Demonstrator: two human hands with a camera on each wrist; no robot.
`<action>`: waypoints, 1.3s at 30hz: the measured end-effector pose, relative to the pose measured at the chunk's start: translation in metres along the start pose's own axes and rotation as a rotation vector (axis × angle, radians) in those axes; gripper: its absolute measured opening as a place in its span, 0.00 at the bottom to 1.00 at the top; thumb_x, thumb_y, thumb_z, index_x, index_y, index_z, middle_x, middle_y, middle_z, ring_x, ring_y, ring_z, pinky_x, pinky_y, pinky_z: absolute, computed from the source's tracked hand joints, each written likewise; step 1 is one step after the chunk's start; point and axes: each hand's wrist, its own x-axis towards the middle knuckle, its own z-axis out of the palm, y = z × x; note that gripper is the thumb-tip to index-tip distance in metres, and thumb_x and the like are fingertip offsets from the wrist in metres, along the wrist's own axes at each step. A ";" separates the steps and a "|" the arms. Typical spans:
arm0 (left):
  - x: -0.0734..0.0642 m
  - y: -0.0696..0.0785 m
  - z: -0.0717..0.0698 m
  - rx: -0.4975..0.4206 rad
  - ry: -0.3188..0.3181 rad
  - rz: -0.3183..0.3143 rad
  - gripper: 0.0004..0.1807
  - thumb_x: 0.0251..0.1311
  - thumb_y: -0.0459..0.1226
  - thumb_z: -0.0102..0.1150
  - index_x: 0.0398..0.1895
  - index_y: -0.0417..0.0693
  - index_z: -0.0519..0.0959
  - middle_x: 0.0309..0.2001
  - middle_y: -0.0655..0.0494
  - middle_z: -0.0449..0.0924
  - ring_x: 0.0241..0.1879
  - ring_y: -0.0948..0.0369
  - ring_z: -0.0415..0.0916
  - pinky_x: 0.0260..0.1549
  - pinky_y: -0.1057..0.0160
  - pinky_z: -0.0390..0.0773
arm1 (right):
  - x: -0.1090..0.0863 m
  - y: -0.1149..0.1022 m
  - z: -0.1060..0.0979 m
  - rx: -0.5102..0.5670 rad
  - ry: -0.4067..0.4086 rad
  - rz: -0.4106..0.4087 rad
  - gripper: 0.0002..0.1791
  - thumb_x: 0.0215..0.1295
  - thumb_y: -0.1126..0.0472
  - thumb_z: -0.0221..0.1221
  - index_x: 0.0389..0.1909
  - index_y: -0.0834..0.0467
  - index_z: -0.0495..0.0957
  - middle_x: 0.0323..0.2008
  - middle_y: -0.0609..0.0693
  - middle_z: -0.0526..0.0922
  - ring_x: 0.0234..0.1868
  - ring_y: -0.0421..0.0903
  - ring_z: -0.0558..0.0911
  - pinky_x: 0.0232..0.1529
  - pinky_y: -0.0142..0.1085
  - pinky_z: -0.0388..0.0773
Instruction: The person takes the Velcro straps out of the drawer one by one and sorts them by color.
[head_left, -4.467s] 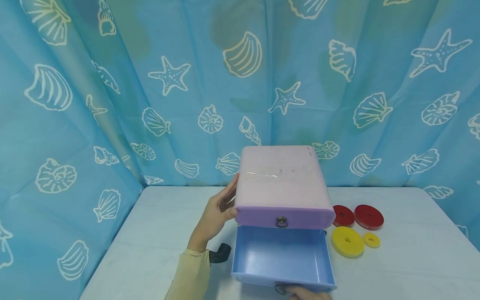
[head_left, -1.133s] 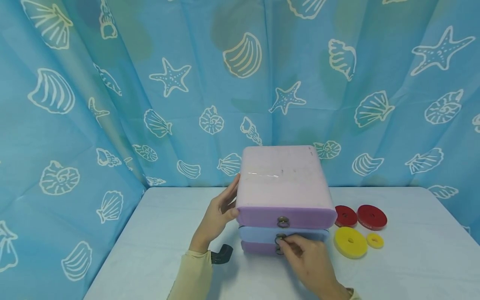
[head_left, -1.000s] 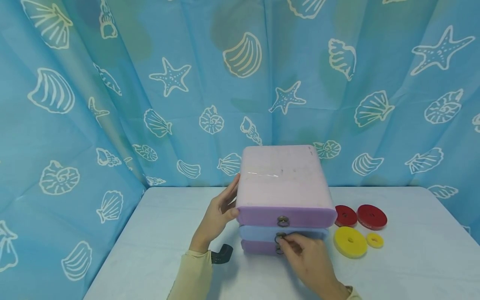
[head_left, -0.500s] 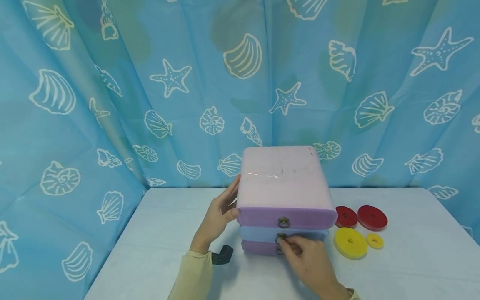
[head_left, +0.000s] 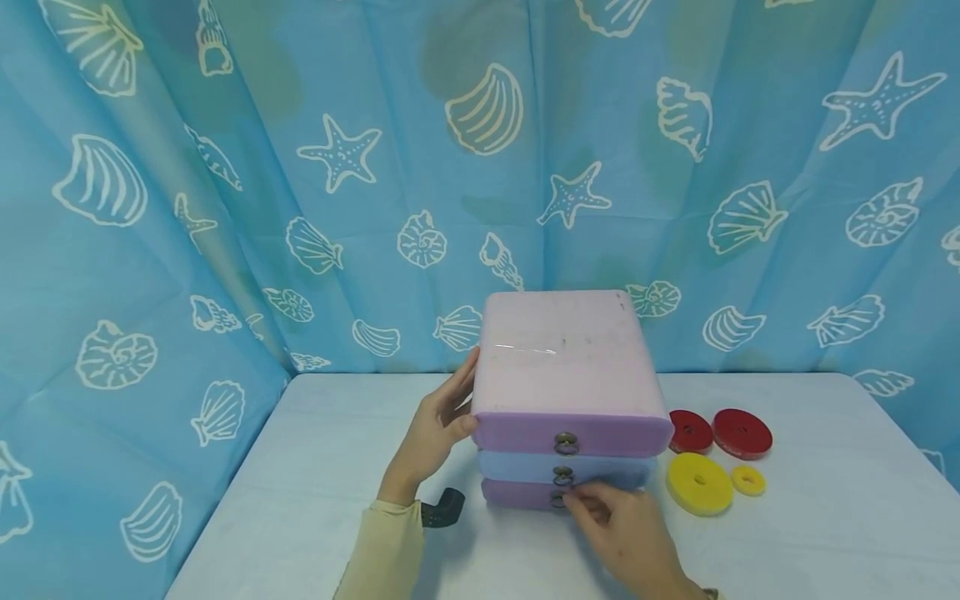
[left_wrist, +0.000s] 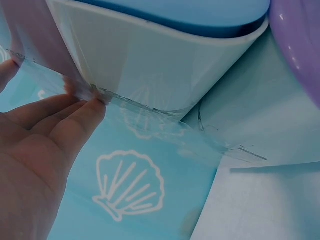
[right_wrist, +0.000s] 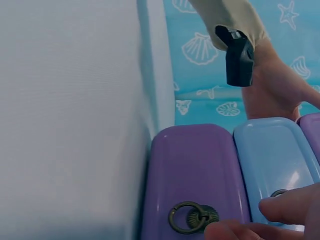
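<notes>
A small three-drawer box (head_left: 566,354) with a pale pink top stands on the table. Its top drawer (head_left: 510,433) is purple, the middle drawer (head_left: 517,467) light blue, the bottom drawer (head_left: 513,494) purple; all three are closed. Each front bears a bronze ring pull. My left hand (head_left: 423,437) rests on the box's left side, its fingers extended along clear film (left_wrist: 165,117). My right hand (head_left: 626,533) is at the lower fronts. In the right wrist view its fingertips (right_wrist: 220,231) are right beside the bottom ring pull (right_wrist: 187,217), with the thumb before the blue drawer.
Two red discs (head_left: 742,433) and two yellow discs (head_left: 700,485) with centre holes lie right of the box. A black angled device (head_left: 444,508) sits at the left wrist. A blue seashell-print curtain (head_left: 375,208) hangs behind and left of the white table (head_left: 322,467).
The blue drawer stood pulled out at first, then was pushed in. My right hand has let go of its ring pull and shifted slightly down to the bottom one. My left hand stays put.
</notes>
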 end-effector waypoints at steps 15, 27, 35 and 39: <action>0.000 0.001 0.000 -0.004 0.002 -0.007 0.50 0.59 0.68 0.58 0.80 0.63 0.54 0.78 0.60 0.55 0.76 0.55 0.55 0.67 0.38 0.61 | -0.001 0.015 0.014 -0.051 -0.156 0.049 0.06 0.62 0.57 0.69 0.38 0.53 0.86 0.28 0.39 0.87 0.27 0.31 0.81 0.29 0.27 0.80; 0.000 0.003 0.000 -0.019 -0.001 -0.008 0.51 0.58 0.69 0.58 0.80 0.60 0.54 0.78 0.58 0.55 0.76 0.54 0.54 0.68 0.39 0.61 | 0.003 0.013 0.020 -0.092 -0.139 0.072 0.10 0.63 0.51 0.68 0.31 0.54 0.84 0.25 0.39 0.86 0.26 0.35 0.81 0.28 0.31 0.80; 0.000 0.002 0.000 -0.033 -0.008 -0.012 0.51 0.58 0.68 0.59 0.80 0.61 0.54 0.78 0.59 0.54 0.76 0.55 0.54 0.68 0.39 0.60 | 0.003 0.014 0.026 -0.095 -0.139 0.053 0.11 0.66 0.53 0.66 0.25 0.52 0.82 0.20 0.38 0.82 0.22 0.34 0.77 0.25 0.30 0.77; 0.000 0.001 -0.001 -0.043 -0.015 -0.010 0.51 0.59 0.67 0.60 0.80 0.61 0.53 0.78 0.59 0.53 0.76 0.54 0.53 0.68 0.38 0.59 | 0.004 0.013 0.027 -0.099 -0.152 0.037 0.13 0.67 0.54 0.65 0.22 0.51 0.81 0.17 0.37 0.78 0.19 0.35 0.72 0.21 0.30 0.72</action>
